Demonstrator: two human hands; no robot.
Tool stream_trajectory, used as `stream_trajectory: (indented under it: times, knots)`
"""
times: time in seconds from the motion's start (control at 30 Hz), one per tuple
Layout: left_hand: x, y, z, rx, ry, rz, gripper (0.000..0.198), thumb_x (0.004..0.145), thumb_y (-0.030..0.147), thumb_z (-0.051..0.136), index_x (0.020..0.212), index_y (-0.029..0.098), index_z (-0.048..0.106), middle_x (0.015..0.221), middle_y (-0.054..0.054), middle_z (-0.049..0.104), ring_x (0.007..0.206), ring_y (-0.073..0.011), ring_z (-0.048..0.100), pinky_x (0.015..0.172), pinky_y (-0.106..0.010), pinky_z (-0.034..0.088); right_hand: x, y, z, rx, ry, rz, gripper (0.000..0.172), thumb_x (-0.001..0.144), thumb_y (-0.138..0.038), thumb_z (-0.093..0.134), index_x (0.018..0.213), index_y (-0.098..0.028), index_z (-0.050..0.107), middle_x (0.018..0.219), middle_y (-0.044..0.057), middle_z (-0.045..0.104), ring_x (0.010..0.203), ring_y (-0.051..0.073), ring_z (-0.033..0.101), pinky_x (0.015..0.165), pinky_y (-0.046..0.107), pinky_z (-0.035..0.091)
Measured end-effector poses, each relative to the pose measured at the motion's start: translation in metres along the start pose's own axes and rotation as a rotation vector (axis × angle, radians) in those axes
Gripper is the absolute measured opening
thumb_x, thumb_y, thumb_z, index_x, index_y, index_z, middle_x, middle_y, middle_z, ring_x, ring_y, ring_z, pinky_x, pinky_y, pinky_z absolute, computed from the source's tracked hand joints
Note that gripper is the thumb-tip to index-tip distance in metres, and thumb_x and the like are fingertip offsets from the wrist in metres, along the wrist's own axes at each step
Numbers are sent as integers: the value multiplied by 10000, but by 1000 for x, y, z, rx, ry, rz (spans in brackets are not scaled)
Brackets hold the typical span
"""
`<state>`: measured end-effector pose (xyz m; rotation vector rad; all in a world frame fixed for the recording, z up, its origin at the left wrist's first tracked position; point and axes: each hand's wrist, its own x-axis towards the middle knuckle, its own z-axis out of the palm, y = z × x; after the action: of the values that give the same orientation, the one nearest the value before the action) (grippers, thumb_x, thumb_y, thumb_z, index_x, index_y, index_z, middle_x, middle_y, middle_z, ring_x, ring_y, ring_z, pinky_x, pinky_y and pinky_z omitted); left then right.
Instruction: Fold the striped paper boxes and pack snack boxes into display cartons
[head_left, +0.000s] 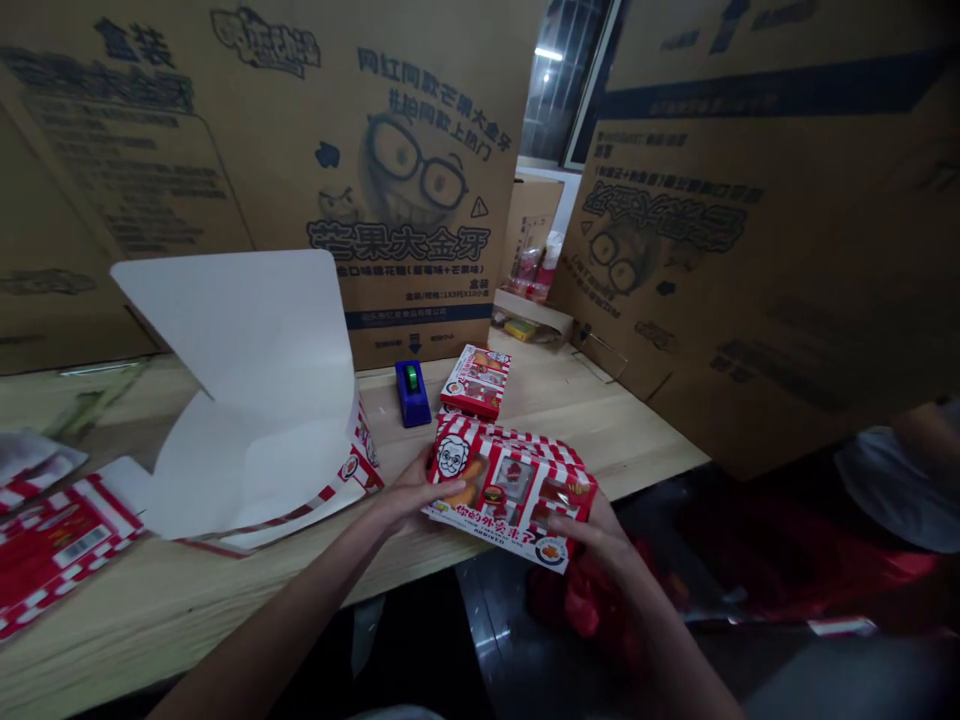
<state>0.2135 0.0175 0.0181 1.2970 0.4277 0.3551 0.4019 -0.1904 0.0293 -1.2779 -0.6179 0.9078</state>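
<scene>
Between my two hands is a stack of red-and-white printed boxes (510, 490) with clear windows, tilted at the table's front edge. My left hand (421, 492) grips its left end, thumb on the front face. My right hand (600, 530) closes on the right end, thumb across the printed front; the other fingers of both hands are hidden behind. Just beyond the stack, another small red-and-white box (480, 380) lies on the table. To the left stands an open carton (262, 450) with a white inside and its lid raised.
Flattened red-and-white cartons (60, 550) lie at the table's left. A blue tape dispenser (412, 392) with green tape sits behind the boxes. Large brown cardboard boxes (420, 290) wall off the back and right. Part of a person's sleeve (900, 490) shows at far right.
</scene>
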Motion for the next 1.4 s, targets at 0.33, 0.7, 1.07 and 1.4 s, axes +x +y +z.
stream_trajectory:
  times: [0.33, 0.7, 1.07, 1.4]
  knots:
    - [-11, -36, -31, 398, 25, 240, 1272, 475, 396, 874, 1482, 237, 113, 1456, -172, 347, 1362, -369, 303, 1104, -546, 276, 23, 17, -13, -96, -179, 54, 1150, 381, -215, 911, 1397, -261, 375, 1241, 100, 628, 1234, 303, 514, 1031, 476, 387]
    - [-8, -34, -11, 395, 138, 317, 1113, 587, 441, 811, 1454, 219, 150, 1454, -172, 342, 1337, -337, 356, 1092, -505, 311, 27, 44, -10, -50, -13, -101, 1157, 484, -715, 744, 1444, -260, 285, 1421, 124, 462, 1325, 306, 402, 1080, 484, 314]
    - [-5, -36, -12, 379, 138, 365, 1129, 546, 400, 843, 1438, 185, 185, 1442, -194, 365, 1314, -341, 390, 1087, -509, 314, 64, -58, 38, -1444, -643, -371, 1264, 456, -523, 844, 1484, -163, 202, 1482, 236, 283, 1370, 424, 230, 1106, 592, 106]
    - [-7, -24, -23, 580, 17, 378, 1021, 620, 420, 798, 1450, 189, 250, 1497, -156, 302, 1393, -319, 256, 1154, -495, 186, 69, -50, 51, -1566, -634, -433, 1091, 475, -341, 841, 1409, -95, 334, 1247, 199, 482, 1140, 375, 456, 984, 483, 381]
